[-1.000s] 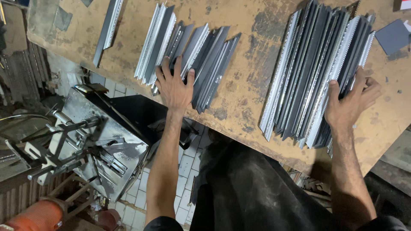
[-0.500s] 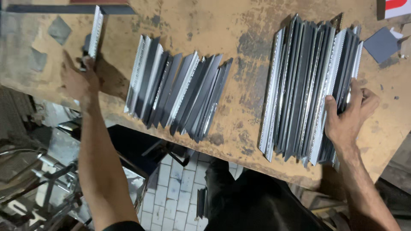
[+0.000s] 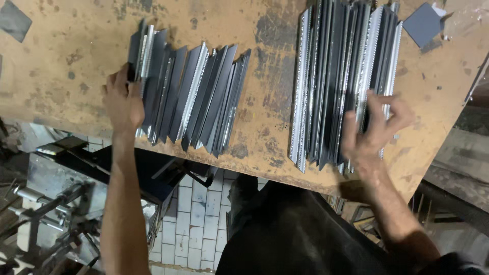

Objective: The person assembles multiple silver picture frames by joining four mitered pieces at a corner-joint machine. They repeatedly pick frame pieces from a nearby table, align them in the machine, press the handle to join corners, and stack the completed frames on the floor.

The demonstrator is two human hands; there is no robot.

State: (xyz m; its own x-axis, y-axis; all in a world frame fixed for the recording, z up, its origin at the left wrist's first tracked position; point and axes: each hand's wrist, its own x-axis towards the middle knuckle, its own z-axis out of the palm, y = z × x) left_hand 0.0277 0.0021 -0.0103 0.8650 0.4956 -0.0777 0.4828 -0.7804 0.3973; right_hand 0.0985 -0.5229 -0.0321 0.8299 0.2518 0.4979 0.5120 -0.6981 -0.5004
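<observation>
Looking down, head view: you see a worn brown wooden workbench (image 3: pixel 76 66) with two fanned groups of grey metal angle strips lying flat on it.
Left stack: the smaller fan of dark grey metal angle strips (image 3: pixel 198 97) lies toward 9 o'clock of the bench middle, its strips running roughly from 12 to 6 o'clock, near ends tilted slightly toward 7.
Left hand: your left hand (image 3: pixel 123 102) sits at the 9 o'clock edge of that fan, fingers curled against the outermost strip; whether it clamps the strip or only presses it, you cannot tell.
Right stack: the larger fan of grey and silver angle strips (image 3: pixel 331 76) lies at 3 o'clock, long axis again 12 to 6.
Right hand: your right hand (image 3: pixel 374 130) is blurred, fingers spread wide over the near ends at 5 o'clock of that stack, holding nothing that shows.
Key relation: each hand is nearest its own stack; the strips point away from you.
Also there: a small grey square plate (image 3: pixel 423 23) at 1 o'clock.
</observation>
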